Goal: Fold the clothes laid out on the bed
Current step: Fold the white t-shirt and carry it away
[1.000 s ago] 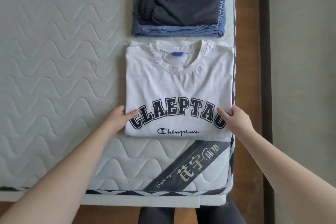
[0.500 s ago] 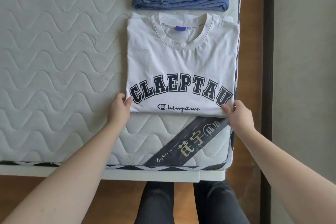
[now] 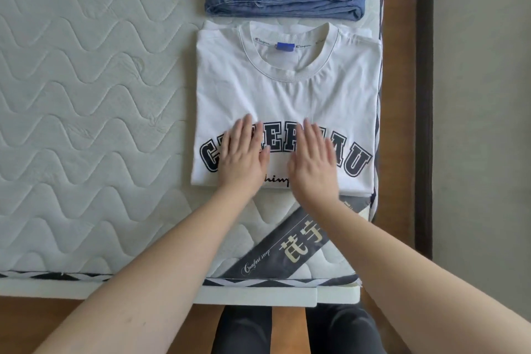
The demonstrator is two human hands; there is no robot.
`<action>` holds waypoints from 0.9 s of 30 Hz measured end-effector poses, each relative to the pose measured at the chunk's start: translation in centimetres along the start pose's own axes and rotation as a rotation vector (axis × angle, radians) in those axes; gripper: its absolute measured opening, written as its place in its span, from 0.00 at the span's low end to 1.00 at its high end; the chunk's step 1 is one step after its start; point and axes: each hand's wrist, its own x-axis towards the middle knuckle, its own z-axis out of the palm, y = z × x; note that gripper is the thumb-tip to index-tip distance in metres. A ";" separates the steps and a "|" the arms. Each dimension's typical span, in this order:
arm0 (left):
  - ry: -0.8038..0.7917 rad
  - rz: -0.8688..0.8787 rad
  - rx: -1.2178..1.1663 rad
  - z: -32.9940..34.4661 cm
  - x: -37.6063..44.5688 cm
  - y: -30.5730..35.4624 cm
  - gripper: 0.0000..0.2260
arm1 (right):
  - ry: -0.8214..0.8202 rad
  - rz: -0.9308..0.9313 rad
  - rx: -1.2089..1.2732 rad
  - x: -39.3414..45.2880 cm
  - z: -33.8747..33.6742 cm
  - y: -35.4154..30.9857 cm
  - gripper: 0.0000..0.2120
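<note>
Both hands have left the near corners: left hand [image 3: 244,156] and right hand [image 3: 311,162] press flat, fingers straight, on the soft, light t-shirt [image 3: 287,100]; lift by its edges.

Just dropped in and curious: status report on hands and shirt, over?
Left hand and right hand open, flat on the white T-shirt. Shirt folded, collar up, on the mattress. Folded jeans stack beyond it. Nothing in the way.

Single head cam, looks fwd and steeply down at mattress [image 3: 86,123] edge, close (no 2nd view).
</note>
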 end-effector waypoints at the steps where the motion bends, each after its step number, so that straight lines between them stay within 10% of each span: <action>1: -0.016 -0.013 0.030 0.9 0.2 0.5 0.26 | -0.034 -0.009 -0.017 0.7 1.1 -0.5 0.27; 16: -0.038 -0.081 0.058 0.4 -2.0 -4.8 0.32 | -0.109 0.144 -0.197 0.2 -1.0 8.5 0.34; 27: 0.034 -0.071 0.081 -4.2 15.7 -5.9 0.32 | 0.001 0.055 -0.157 14.9 -3.6 7.3 0.31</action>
